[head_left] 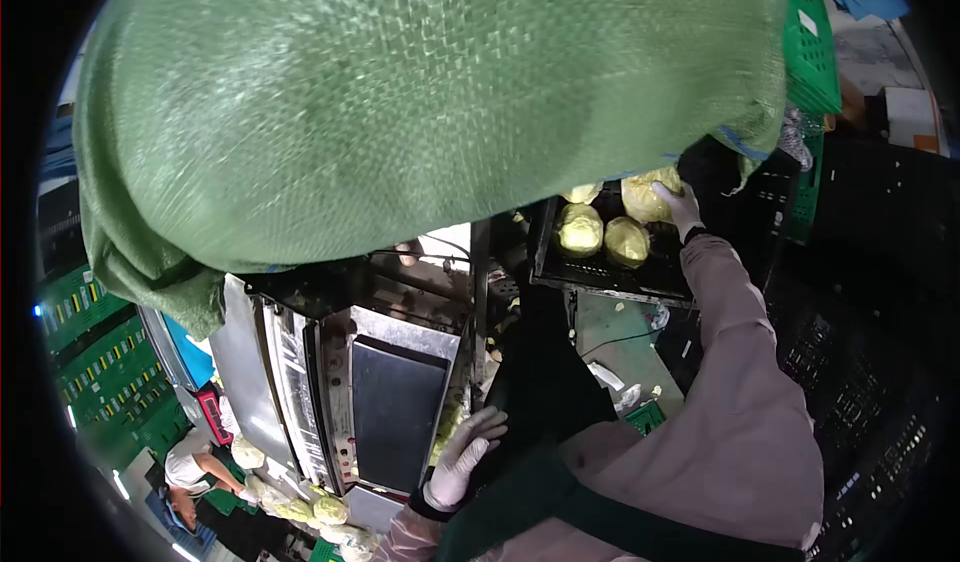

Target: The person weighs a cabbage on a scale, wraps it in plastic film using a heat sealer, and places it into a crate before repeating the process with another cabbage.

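Observation:
My right hand [679, 207], in a pale glove, is closed on a wrapped cabbage [648, 194] at the black crate [640, 280]. Three other cabbages lie in that crate, one [580, 232] near its left side and another [627, 243] below the held one. Lower in the view, my left hand [470, 450], also gloved, is held with its fingers apart beside a metal machine [400, 417] and touches no cabbage. A large green woven sack [430, 112] fills the upper view and hides part of the crate.
Green crates [815, 52] stand at the upper right, with dark stacked crates [880, 232] below. At lower left a person [195, 467] handles wrapped cabbages [290, 507]. Scraps litter the floor [610, 327] under the black crate.

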Demonstrator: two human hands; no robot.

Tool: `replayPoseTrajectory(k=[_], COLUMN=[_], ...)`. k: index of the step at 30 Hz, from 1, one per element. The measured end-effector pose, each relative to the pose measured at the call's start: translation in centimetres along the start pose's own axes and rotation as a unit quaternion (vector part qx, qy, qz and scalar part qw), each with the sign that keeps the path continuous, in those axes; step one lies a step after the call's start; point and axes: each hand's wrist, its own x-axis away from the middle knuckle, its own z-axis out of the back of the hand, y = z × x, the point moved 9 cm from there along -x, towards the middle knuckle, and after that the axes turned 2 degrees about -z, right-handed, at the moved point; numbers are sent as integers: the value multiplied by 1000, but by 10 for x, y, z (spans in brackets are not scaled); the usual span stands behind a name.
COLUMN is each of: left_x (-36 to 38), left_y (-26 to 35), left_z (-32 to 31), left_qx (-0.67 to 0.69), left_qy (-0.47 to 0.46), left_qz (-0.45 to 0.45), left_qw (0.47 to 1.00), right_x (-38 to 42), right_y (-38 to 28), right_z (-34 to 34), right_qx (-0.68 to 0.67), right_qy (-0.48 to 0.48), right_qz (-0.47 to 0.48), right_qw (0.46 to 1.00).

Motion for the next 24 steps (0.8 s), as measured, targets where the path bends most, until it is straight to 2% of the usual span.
replayPoseTrajectory(k=[1, 2, 3, 5, 7, 8, 9, 10, 11, 12, 13, 14, 15, 16, 17, 18, 19, 20, 21, 22, 23, 24], left_x=[-2, -4, -5, 0, 3, 6, 10, 14, 21, 26, 40, 48, 60, 76, 93, 109, 127, 145, 165, 182, 195, 206], left_y=[-5, -7, -10, -15, -9, -6, -9, -14, -14, -21, -18, -26, -35, -41, -47, -60, -75, -89, -106, -131, -157, -188], left_z=[4, 8, 11, 18, 20, 21, 25, 28, 32, 37, 41, 48, 54, 61, 69, 79, 86, 92, 99, 110, 119, 125], left_qx=[7, 10, 4, 9, 7, 0, 5, 4, 8, 24, 30, 44, 81, 77, 74, 92, 112, 124, 132, 144, 155, 295], left_qy=[10, 18, 22, 54, 63, 72, 80, 88, 103, 118, 146, 168, 194, 213, 230, 259, 285, 315, 345, 383, 416, 402], left_qz=[3, 5, 6, -1, -23, -52, -82, -104, -127, -157, -182, -207, -228, -233, -237, -242, -248, -268, -291, -305, -315, -325], left_qw=[1000, 1000, 1000, 998, 998, 996, 993, 991, 986, 980, 972, 963, 951, 946, 941, 930, 919, 902, 882, 860, 839, 804], right_x=[-13, -19, -20, -25, -1, -3, 2, 10, 12, 11, -8, -21, -24, -33, -7, 63, 59, 74, 129, 189, 275, 338], right_y=[-4, -13, -8, 2, -5, 11, 19, 16, 19, 20, 32, 36, 33, 34, 25, -3, 16, 27, 53, 61, 38, 31], right_z=[9, 9, 6, -16, -48, -55, -63, -80, -86, -101, -124, -99, -102, -76, -110, -166, -183, -203, -228, -258, -287, -319], right_qx=[166, 323, 415, 517, 523, 520, 501, 578, 593, 550, 652, 609, 616, 584, 552, 564, 581, 378, 284, 313, 533, 548], right_qy=[103, 198, 272, 301, 298, 313, 297, 304, 331, 155, 34, 135, 106, 152, 215, -29, -146, -275, -435, -561, -525, -577], right_qz=[74, 149, 97, 106, 186, 239, 207, 226, 231, 176, 349, 251, 269, 105, 271, 334, 245, 344, -24, -50, 141, 231], right_qw=[978, 913, 863, 794, 777, 758, 786, 723, 696, 802, 673, 741, 733, 790, 759, 755, 762, 814, 854, 765, 648, 560])
